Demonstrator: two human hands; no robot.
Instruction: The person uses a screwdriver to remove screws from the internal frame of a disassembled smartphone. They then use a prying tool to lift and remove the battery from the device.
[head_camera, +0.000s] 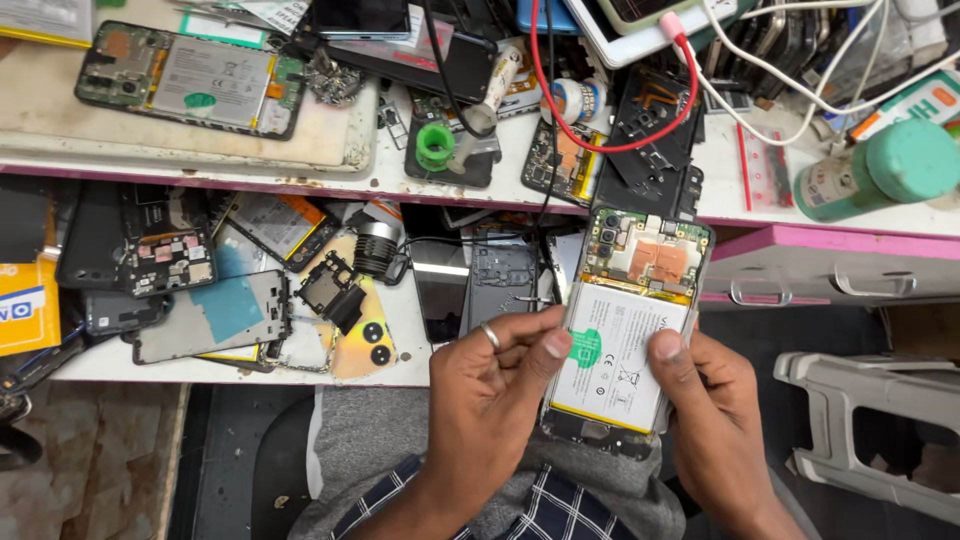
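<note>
I hold the opened phone (625, 330) over my lap, just off the workbench (400, 180) edge, back facing up so its white battery (617, 355) shows. My left hand (490, 400) pinches the left edge, thumb pressing the battery (by its green sticker); my right hand (705, 400) clamps the right side.

A phone repair workshop: the cluttered white two-tier workbench (400, 180) carries a dismantled back-less smartphone with exposed battery (190, 78), loose black circuit boards (168, 262), and tangled red and white cables (700, 95).

Opened phone (628, 330), white battery exposed
</note>
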